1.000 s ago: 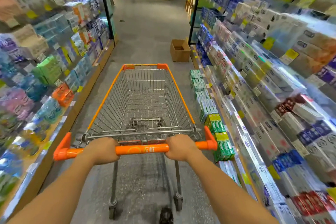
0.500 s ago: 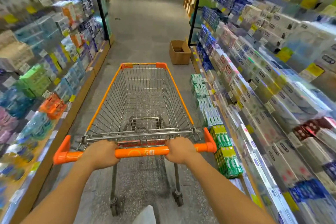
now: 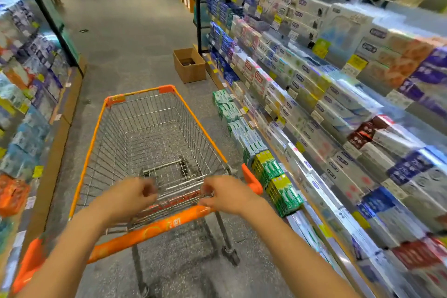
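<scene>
Head view looks down a shop aisle at a shopping cart [image 3: 200, 128] whose wire basket has nothing in it, angled a little toward the right-hand shelves [image 3: 314, 104]. Its orange handle [image 3: 157, 227] runs slantwise under both forearms, low on the left and higher on the right, which suggests the cart is being swung or parked beside the stock rather than driven straight on.

Neither hand wraps the handle. The left hand [image 3: 125, 198] hovers beyond the bar, over the folded wire flap [image 3: 179, 184] at the back of the basket, fingers loosely curled with nothing in them. The right hand [image 3: 228, 195] sits at the same height, its wrist just above the bar's right part. Its curled fingertips come very close to the flap, and the blur keeps me from telling whether they pinch a wire or only pass near it.

So the cart lies directly under and ahead of the hands, with the bar nearer the body than the knuckles. My reading is that the person is freeing the hands to reach for goods (the green-and-yellow boxes [image 3: 278, 176] stand just beside the cart's right corner). A cardboard box [image 3: 189, 65] sits on the floor [image 3: 125, 38] farther up, well apart from the cart.
</scene>
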A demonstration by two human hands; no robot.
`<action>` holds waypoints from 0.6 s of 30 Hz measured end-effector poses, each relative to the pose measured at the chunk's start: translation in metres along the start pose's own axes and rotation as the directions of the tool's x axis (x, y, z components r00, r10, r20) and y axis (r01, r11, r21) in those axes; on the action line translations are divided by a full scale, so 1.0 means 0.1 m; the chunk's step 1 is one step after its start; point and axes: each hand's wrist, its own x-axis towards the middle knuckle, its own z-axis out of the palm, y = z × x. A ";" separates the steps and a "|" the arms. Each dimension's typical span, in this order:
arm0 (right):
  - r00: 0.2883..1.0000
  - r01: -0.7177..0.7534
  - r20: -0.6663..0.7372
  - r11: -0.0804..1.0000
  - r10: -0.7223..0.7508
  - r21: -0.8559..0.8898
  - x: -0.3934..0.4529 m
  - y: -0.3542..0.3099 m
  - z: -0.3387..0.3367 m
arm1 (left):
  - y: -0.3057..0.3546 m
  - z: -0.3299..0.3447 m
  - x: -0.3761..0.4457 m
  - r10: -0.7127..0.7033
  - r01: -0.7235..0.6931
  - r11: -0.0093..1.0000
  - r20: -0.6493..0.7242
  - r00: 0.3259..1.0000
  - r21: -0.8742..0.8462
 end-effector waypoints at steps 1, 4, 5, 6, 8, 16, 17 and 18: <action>0.991 -0.014 -0.130 1.000 0.017 0.020 -0.11 0.01 -0.13 | 0.21 -0.15 0.07 0.041 -0.038 0.999 -0.118 0.992 0.033; 0.895 -0.108 -0.432 0.993 0.115 0.041 -0.51 0.16 -0.50 | 0.94 -0.44 0.20 0.230 -0.202 0.973 -0.363 0.903 0.115; 0.857 -0.149 -0.490 0.987 0.157 0.055 -0.66 0.25 -0.58 | 1.15 -0.47 0.23 0.296 -0.274 0.955 -0.398 0.868 0.112; 0.809 -0.201 -0.548 0.976 0.213 0.083 -0.85 0.37 -0.64 | 1.39 -0.47 0.28 0.363 -0.353 0.930 -0.411 0.836 0.102; 0.671 -0.295 -0.669 0.943 0.319 0.154 -1.27 0.64 -0.69 | 1.83 -0.38 0.38 0.495 -0.501 0.860 -0.389 0.777 0.094; 0.261 -0.581 -0.765 0.729 0.589 0.363 -2.74 1.44 -0.52 | 3.38 0.24 0.66 0.804 -0.820 0.571 -0.227 0.550 0.039; 0.235 -0.589 -0.762 0.713 0.603 0.382 -2.85 1.52 -0.49 | 3.55 0.30 0.69 0.815 -0.829 0.558 -0.210 0.540 0.031; 0.217 -0.592 -0.757 0.700 0.616 0.399 -2.95 1.62 -0.46 | 3.72 0.36 0.72 0.824 -0.838 0.546 -0.195 0.531 0.026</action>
